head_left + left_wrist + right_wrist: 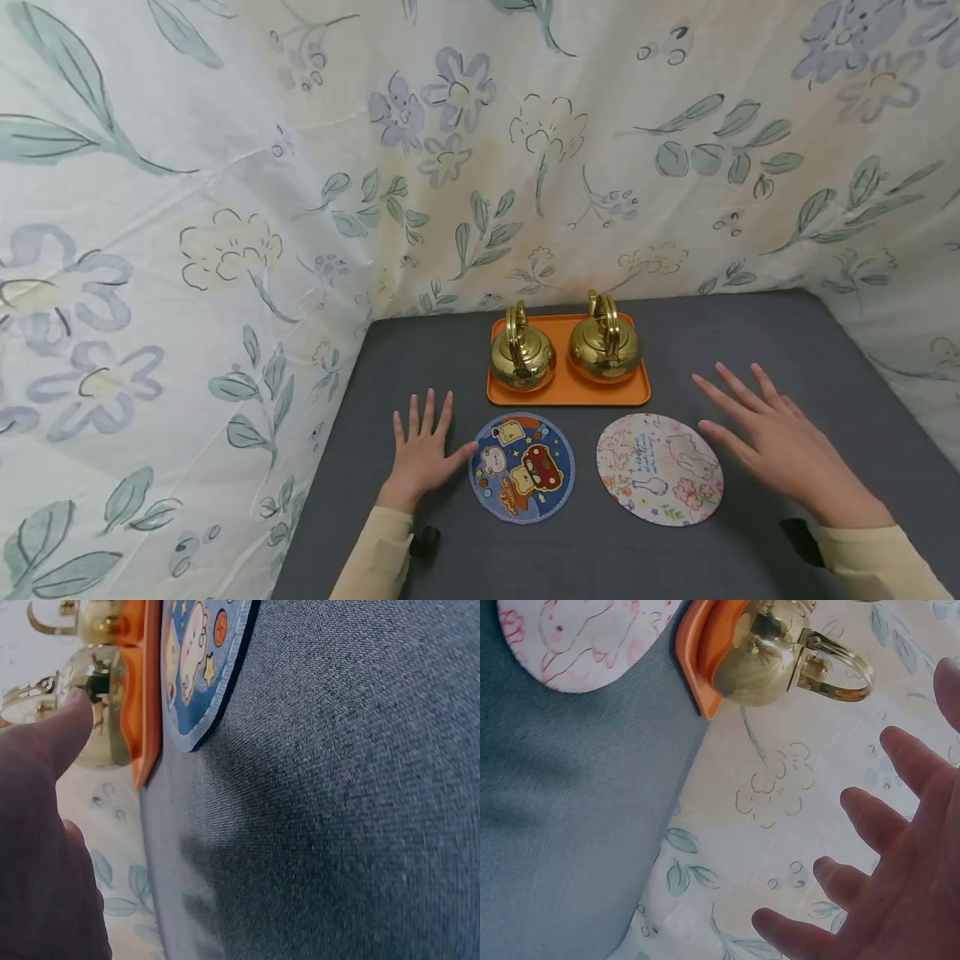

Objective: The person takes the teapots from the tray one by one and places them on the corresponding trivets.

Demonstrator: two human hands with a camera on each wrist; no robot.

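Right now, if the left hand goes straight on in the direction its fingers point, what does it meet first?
Probably nothing at once. The left hand points up the grey table, passing left of the orange tray. The floral cloth wall seems first in line, though depth is unclear.

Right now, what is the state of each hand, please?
Left hand: open, fingers spread, flat on the grey table, holding nothing.
Right hand: open, fingers spread, holding nothing.
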